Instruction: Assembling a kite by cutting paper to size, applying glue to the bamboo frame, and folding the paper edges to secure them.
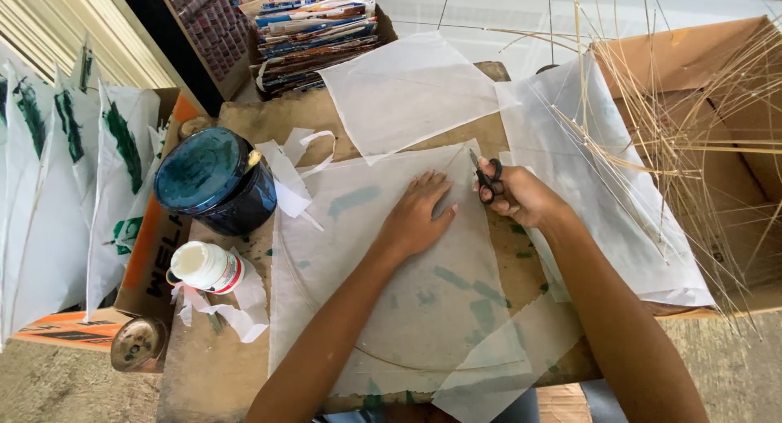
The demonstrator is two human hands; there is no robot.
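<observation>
At the centre of the frame the left hand (415, 215) is pressing flat, fingers spread, on a thin translucent white paper sheet (391, 284) lying on the worn wooden table (204, 366). The right hand (521, 197) is gripping small black-handled scissors (484, 172), fingers closed through the loops, at the sheet's upper right corner. The blades are pointing toward the upper left, long axis slanting that way; whether they are parted is hard to tell. This looks like the trimming step, and the next cut calls for the sheet staying pinned taut. The sheet's long axis is running from lower left to upper right.
</observation>
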